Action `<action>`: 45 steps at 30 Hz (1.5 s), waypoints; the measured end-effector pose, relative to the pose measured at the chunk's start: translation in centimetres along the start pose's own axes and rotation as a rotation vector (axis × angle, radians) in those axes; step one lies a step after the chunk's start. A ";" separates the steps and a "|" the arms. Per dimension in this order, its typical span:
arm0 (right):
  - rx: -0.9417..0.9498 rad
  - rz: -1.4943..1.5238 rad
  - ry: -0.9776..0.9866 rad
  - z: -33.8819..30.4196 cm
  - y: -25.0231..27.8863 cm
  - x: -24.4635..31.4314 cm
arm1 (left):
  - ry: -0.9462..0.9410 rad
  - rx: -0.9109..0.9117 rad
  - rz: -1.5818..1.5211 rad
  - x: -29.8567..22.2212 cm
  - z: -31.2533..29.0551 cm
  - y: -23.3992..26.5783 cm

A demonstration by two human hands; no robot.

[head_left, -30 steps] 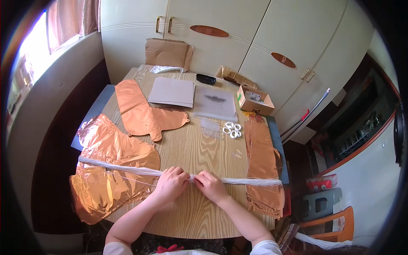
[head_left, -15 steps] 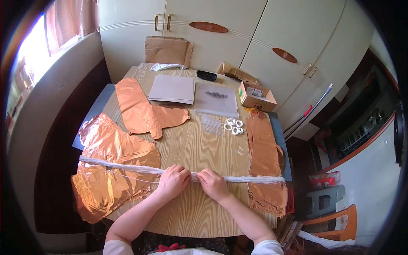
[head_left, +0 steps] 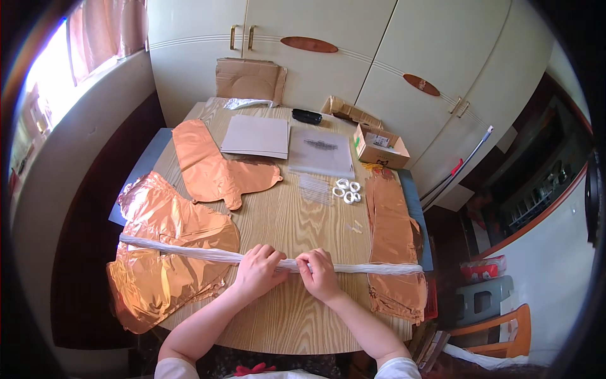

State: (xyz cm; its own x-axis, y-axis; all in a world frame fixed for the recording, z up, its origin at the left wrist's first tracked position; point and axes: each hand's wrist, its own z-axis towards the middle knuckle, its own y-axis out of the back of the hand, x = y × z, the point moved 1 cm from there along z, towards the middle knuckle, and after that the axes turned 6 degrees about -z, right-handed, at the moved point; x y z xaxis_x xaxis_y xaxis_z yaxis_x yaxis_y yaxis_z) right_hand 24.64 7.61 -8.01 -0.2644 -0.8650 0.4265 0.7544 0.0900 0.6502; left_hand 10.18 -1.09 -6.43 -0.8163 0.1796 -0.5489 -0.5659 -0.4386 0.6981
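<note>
A long bundle of thin white strings (head_left: 379, 268) stretches sideways across the near part of the table. My left hand (head_left: 259, 271) is closed around it near the middle. Just to the right, my right hand (head_left: 320, 275) pinches the same bundle, its fingers curled over the top. A short length of the strings shows between both hands. The bundle's left end lies over flat copper-coloured foil balloons (head_left: 167, 215), and its right end crosses a stack of similar folded foil balloons (head_left: 388, 221).
Further back on the wooden table (head_left: 303, 328) lie another foil balloon (head_left: 208, 167), grey sheets (head_left: 255, 134), a clear plastic bag (head_left: 322, 158), thin clear sticks (head_left: 314, 188) and several white ribbon rolls (head_left: 348, 197). A small open cardboard box (head_left: 382, 151) stands at the back right.
My right hand has turned slightly, with its thumb side now showing, and more of the bundle is visible between my hands. The left hand has barely moved.
</note>
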 end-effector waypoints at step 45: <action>0.264 0.494 -0.184 0.5 3.9 0.8 | 0.013 0.049 -0.182 -1.1 0.4 2.1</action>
State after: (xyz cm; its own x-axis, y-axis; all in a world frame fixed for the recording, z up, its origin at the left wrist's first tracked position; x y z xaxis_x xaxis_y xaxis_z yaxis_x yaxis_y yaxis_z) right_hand 27.03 7.53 -4.82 -0.0372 -0.5916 0.8054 0.6461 0.6006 0.4710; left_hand 9.85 -1.83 -4.13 -0.6989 0.2406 -0.6735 -0.7090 -0.3564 0.6085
